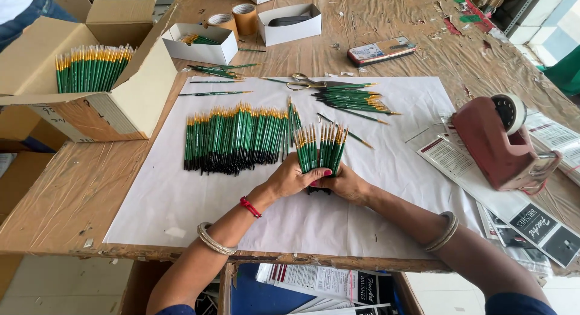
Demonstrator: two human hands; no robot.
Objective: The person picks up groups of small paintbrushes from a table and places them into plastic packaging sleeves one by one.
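A fan of green-handled paintbrushes [320, 149] stands up out of both hands, tips pointing away from the person, just above the white paper sheet [181, 200] near its middle. The left hand [293, 181] wraps the lower ends from the left side, fingers curled tight around them; the right hand [345, 183] presses in from the right, closed on the same bundle, the two hands touching. The dark butt ends are mostly swallowed by the palms, so how many brushes are held is hard to say.

Just to the left, a long row of matching brushes [235, 140] lies flat on the paper, its nearest ones almost against the held bunch. Farther up the sheet sits a loose pile of brushes [353, 100], with scissors [305, 82] beside it, partly covered by handles. An open cardboard carton [115, 103] at the left holds more brushes upright. A red tape dispenser [501, 143] rests at the right on printed packaging sleeves [531, 221], whose lower edge runs out of view. The person's upper arms are cut off at the bottom.
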